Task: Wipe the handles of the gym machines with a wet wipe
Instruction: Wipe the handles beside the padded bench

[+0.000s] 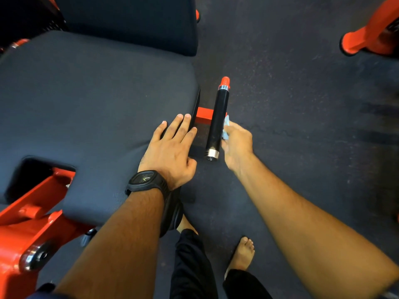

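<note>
Item one, handle (218, 119): a black grip with a red cap at its upper end and a silver collar at its lower, standing at centre frame just right of the seat pad (86, 104) and joined to it by a red bracket (203, 117). Item two, wet wipe (226, 128): pale blue and bunched, pressed against the right side of the handle about midway down. Item three, my right hand (237, 145): fingers curled, pinching the wipe against the grip. Item four, my left hand (170, 149): fingers straight and slightly spread, lying flat on the pad's right edge as a brace, with a black watch (146, 182) at the wrist. Item five, surroundings: a red frame (32, 223) at lower left, dark speckled floor (302, 104) on the right, a second machine's red foot (367, 37) at upper right, and my bare foot (243, 253) at the lower centre. Status, as I judge it: the wiping of this one handle is under way. I see no wet sheen marking which stretch is done, so the red-capped end and the far side count as open. No other handles are in view, and I list them as remaining.
</note>
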Action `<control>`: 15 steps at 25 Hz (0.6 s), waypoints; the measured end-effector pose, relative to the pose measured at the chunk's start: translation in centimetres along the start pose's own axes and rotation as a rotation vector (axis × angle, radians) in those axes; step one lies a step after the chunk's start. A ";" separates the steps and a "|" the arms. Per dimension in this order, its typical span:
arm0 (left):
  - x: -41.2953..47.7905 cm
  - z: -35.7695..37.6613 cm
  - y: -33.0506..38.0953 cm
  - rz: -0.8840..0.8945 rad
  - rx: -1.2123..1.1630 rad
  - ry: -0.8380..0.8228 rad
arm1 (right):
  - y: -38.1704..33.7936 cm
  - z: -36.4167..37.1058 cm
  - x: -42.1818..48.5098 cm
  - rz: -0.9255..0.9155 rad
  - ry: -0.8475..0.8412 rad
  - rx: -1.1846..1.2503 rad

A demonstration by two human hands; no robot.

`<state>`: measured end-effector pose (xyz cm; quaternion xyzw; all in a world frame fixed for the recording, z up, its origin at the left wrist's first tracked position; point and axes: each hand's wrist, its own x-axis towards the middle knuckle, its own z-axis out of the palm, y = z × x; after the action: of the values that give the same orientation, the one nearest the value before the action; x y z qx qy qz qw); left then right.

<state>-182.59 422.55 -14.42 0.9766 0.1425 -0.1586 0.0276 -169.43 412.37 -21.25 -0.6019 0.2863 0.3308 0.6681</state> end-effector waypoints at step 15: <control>-0.1 0.2 0.0 0.003 0.006 0.012 | -0.2 -6.8 -1.2 -1.473 -0.588 -1.322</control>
<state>-182.73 422.47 -14.57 0.9778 0.1410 -0.1533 0.0241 -169.91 405.49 -20.98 -0.7703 -0.5670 0.0651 0.2844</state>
